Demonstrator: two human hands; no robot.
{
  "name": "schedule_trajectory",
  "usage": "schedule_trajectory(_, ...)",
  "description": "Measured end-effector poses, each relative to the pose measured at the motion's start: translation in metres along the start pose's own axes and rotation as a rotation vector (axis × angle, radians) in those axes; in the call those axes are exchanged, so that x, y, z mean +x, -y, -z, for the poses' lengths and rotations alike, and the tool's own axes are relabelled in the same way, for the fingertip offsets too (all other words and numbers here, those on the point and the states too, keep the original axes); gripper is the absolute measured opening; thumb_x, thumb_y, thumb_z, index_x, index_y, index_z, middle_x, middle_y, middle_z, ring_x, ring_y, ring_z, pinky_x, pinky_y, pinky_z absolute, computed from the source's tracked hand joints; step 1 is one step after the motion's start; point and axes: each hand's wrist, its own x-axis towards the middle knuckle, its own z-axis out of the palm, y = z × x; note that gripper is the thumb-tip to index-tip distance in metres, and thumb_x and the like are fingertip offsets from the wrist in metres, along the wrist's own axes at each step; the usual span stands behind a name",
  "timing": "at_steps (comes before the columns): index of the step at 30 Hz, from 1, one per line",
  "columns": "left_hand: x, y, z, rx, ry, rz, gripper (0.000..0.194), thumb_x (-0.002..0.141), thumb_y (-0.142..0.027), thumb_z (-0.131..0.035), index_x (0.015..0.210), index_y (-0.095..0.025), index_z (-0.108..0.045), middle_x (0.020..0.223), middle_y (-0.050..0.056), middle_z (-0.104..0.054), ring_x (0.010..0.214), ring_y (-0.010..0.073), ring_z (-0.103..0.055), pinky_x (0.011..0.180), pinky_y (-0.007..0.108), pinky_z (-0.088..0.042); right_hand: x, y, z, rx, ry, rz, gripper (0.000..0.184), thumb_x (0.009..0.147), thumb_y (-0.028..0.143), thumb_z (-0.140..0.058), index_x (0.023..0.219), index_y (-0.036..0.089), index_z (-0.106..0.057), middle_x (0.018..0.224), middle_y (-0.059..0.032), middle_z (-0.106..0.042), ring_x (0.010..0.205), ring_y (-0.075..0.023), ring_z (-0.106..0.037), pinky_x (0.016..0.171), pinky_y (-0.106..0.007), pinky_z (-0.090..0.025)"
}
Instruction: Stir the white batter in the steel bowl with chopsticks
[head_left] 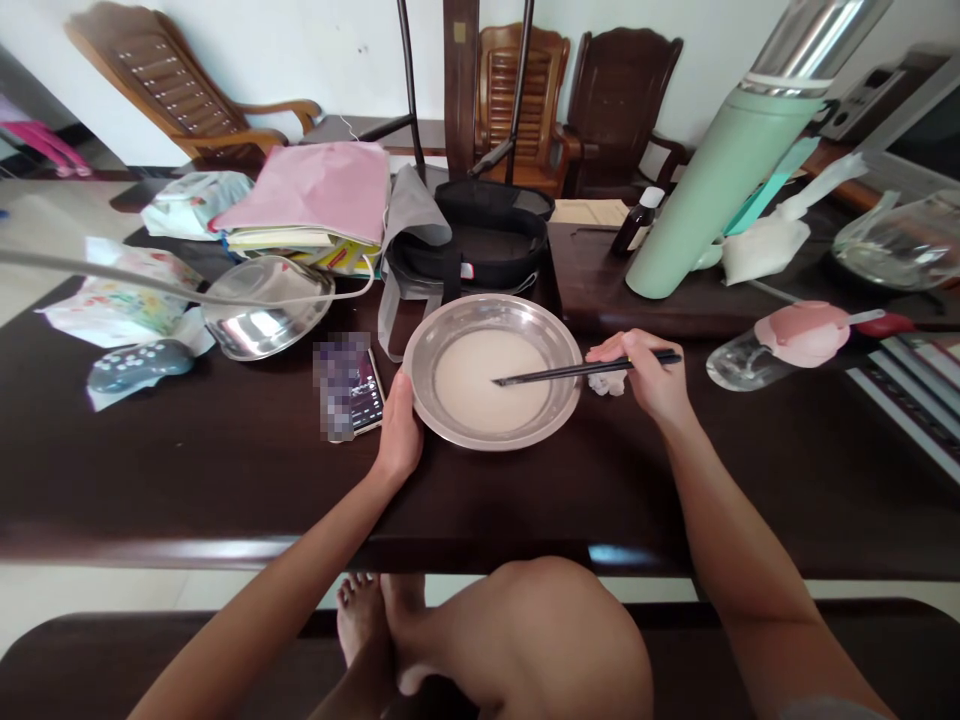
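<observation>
A wide steel bowl [555,335] stands on the dark wooden table in front of me, with a milky off-white liquid [480,380] in it. My left hand [401,432] grips the bowl's left rim; its fingers are partly hidden by the bowl's side. In my right hand [654,378] is a pair of black chopsticks [551,373], held nearly level across the right rim. Their tips reach the liquid near the bowl's middle. Below the chopsticks, by the right rim, lies a crumpled white tissue [607,383]. Left of my left hand rests a phone [367,390] with its screen lit.
Behind the bowl sits a black bag [480,245]. To the left are a second steel bowl [274,305], tissue packs [127,300] and a pink folder [315,185] on books. A tall green thermos [697,190] and a pink-lidded bottle [780,345] stand right. A cable [150,275] crosses the left side.
</observation>
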Motion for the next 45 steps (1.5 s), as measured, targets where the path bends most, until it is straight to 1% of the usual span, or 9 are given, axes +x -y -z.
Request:
schedule_trajectory(5, 0.000, -0.004, -0.002, -0.042, -0.001, 0.039, 0.059, 0.109, -0.067, -0.037, 0.142, -0.030, -0.068, 0.146, 0.005, -0.071, 0.146, 0.0281, -0.059, 0.129, 0.048, -0.040, 0.000, 0.000, -0.002, -0.033, 0.093, -0.017, 0.040, 0.096, 0.058, -0.071, 0.075, 0.027, -0.083, 0.081, -0.0051, -0.084, 0.085, -0.0250, -0.082, 0.085, -0.042, -0.068)
schedule_trajectory(11, -0.001, -0.006, -0.002, -0.063, -0.014, 0.057, 0.057, 0.109, -0.066, -0.039, 0.141, -0.029, -0.069, 0.150, 0.005, -0.069, 0.149, 0.0287, -0.056, 0.131, 0.050, -0.037, 0.000, -0.001, 0.000, 0.026, 0.015, -0.005, 0.038, 0.098, 0.053, -0.071, 0.072, 0.027, -0.082, 0.077, -0.0034, -0.083, 0.076, -0.0217, -0.080, 0.076, -0.037, -0.066)
schedule_trajectory(15, 0.000, -0.008, -0.003, -0.073, -0.013, 0.059, 0.057, 0.109, -0.066, -0.041, 0.139, -0.027, -0.069, 0.148, 0.006, -0.070, 0.147, 0.0284, -0.058, 0.131, 0.049, -0.037, -0.001, 0.000, -0.002, -0.041, 0.110, -0.003, 0.037, 0.097, 0.055, -0.072, 0.077, 0.027, -0.084, 0.083, -0.0047, -0.085, 0.085, -0.0231, -0.082, 0.084, -0.038, -0.066)
schedule_trajectory(21, -0.001, -0.009, -0.003, -0.058, -0.016, 0.066, 0.058, 0.108, -0.067, -0.041, 0.140, -0.028, -0.069, 0.145, 0.006, -0.072, 0.148, 0.0290, -0.057, 0.130, 0.050, -0.039, 0.000, 0.000, 0.001, -0.002, 0.006, -0.019, 0.043, 0.096, 0.059, -0.072, 0.071, 0.026, -0.080, 0.076, -0.0050, -0.082, 0.076, -0.0235, -0.080, 0.074, -0.038, -0.066)
schedule_trajectory(26, -0.001, -0.006, -0.003, -0.065, -0.011, 0.067, 0.057, 0.109, -0.066, -0.040, 0.142, -0.029, -0.068, 0.148, 0.005, -0.070, 0.150, 0.0283, -0.055, 0.132, 0.050, -0.036, 0.000, 0.000, -0.002, -0.067, 0.115, -0.007, 0.037, 0.094, 0.059, -0.074, 0.078, 0.027, -0.085, 0.085, -0.0053, -0.086, 0.087, -0.0246, -0.083, 0.083, -0.039, -0.067)
schedule_trajectory(31, -0.001, -0.003, -0.002, -0.071, -0.005, 0.057, 0.057, 0.109, -0.065, -0.040, 0.144, -0.029, -0.067, 0.152, 0.005, -0.068, 0.149, 0.0282, -0.056, 0.131, 0.049, -0.037, 0.000, 0.000, 0.001, -0.026, 0.015, -0.013, 0.040, 0.096, 0.058, -0.071, 0.074, 0.026, -0.082, 0.082, -0.0046, -0.084, 0.081, -0.0236, -0.082, 0.078, -0.039, -0.067)
schedule_trajectory(36, -0.001, -0.002, -0.001, -0.069, -0.019, 0.068, 0.056, 0.109, -0.065, -0.042, 0.144, -0.029, -0.067, 0.151, 0.005, -0.069, 0.152, 0.0288, -0.054, 0.133, 0.051, -0.034, 0.000, 0.000, -0.001, -0.093, 0.113, -0.006, 0.038, 0.093, 0.060, -0.074, 0.078, 0.027, -0.085, 0.086, -0.0052, -0.086, 0.087, -0.0240, -0.083, 0.084, -0.038, -0.067)
schedule_trajectory(41, 0.000, 0.000, -0.001, -0.072, -0.018, 0.058, 0.058, 0.108, -0.066, -0.042, 0.145, -0.030, -0.067, 0.151, 0.006, -0.068, 0.151, 0.0291, -0.055, 0.133, 0.052, -0.035, 0.002, -0.001, 0.002, -0.039, 0.009, -0.018, 0.041, 0.095, 0.059, -0.072, 0.073, 0.025, -0.081, 0.080, -0.0055, -0.085, 0.077, -0.0235, -0.082, 0.076, -0.039, -0.068)
schedule_trajectory(45, 0.000, 0.001, -0.001, -0.049, -0.010, 0.049, 0.059, 0.108, -0.068, -0.040, 0.146, -0.030, -0.066, 0.152, 0.006, -0.068, 0.151, 0.0283, -0.054, 0.132, 0.049, -0.037, 0.001, -0.001, 0.001, -0.054, 0.063, -0.016, 0.043, 0.094, 0.061, -0.073, 0.072, 0.025, -0.082, 0.079, -0.0057, -0.084, 0.078, -0.0235, -0.081, 0.076, -0.038, -0.067)
